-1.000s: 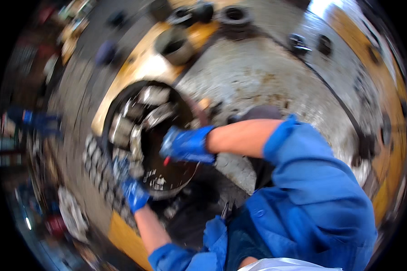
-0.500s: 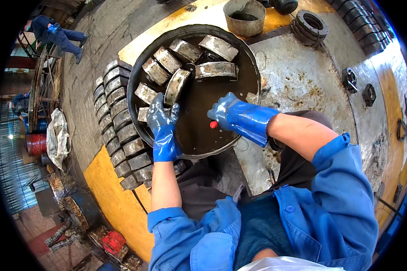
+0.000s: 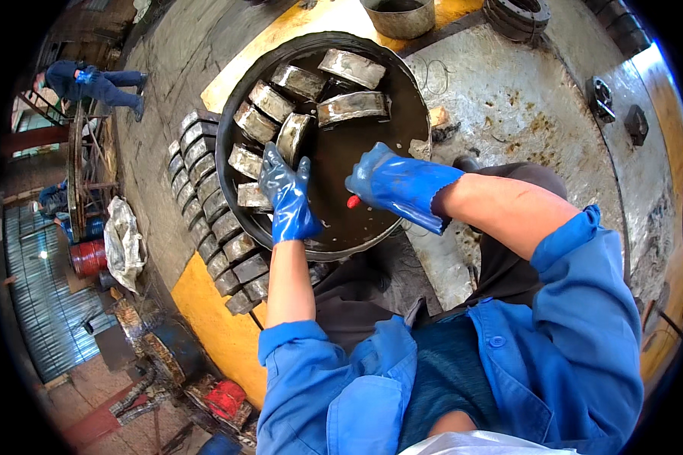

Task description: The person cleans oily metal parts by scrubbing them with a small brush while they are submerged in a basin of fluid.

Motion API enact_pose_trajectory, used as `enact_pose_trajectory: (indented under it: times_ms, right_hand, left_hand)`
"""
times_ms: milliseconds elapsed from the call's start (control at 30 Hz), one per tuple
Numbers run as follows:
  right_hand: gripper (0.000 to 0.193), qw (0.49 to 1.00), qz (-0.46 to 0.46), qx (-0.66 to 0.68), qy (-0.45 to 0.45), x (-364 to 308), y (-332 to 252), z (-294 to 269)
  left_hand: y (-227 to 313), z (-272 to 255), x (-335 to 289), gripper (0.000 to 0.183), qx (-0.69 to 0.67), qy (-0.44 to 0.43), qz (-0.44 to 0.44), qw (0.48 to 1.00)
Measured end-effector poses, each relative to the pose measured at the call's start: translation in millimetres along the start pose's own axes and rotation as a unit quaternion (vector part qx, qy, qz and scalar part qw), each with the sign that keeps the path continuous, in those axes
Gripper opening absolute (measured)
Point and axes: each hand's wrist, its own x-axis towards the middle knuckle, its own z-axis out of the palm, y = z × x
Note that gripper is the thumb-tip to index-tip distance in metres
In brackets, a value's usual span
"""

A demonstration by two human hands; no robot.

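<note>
A large round dark tub [image 3: 425,98] of murky brown liquid stands before me, with several curved metal blocks in its far and left parts. My left hand [image 3: 287,189], in a blue rubber glove, reaches over the left side with fingers stretched and thumb apart. Its fingertips are by a tilted curved block [image 3: 294,138]; whether they touch it I cannot tell. My right hand [image 3: 372,176], gloved alike, is closed in a fist over the liquid on the right. From its lower side pokes the red end of a handle [image 3: 353,202]; the rest is hidden.
Stacked rows of metal blocks [image 3: 218,208] line the floor left of the tub. Beyond it stand a grey bucket [image 3: 402,19] and stacked metal rings [image 3: 517,15]. A stained metal plate [image 3: 501,98] lies to the right. At far left is a person in dark blue [image 3: 102,85].
The view has shifted a little, so the tub appears higher. My left hand has moved slightly away from me and right, nearer the tilted block. My right fist keeps hold of the red handle.
</note>
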Motion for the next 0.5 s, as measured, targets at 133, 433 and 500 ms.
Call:
enact_pose_trajectory:
  times_ms: [133, 433, 500]
  right_hand:
    - [0.023, 1.000, 0.008, 0.011, -0.008, -6.3, 7.1, -7.1]
    - [0.019, 0.999, 0.017, 0.032, 0.039, -14.6, 15.4, -18.5]
    - [0.017, 0.995, 0.015, 0.033, 0.095, -8.3, 15.5, -6.1]
  left_hand:
    - [34.6, -1.4, 28.8, 0.086, 0.098, -0.113, -0.053, 0.987]
    - [57.3, -1.5, 59.6, 0.083, 0.237, -0.254, -0.077, 0.935]
    - [63.8, -16.1, 51.4, 0.097, 0.271, -0.258, -0.011, 0.927]
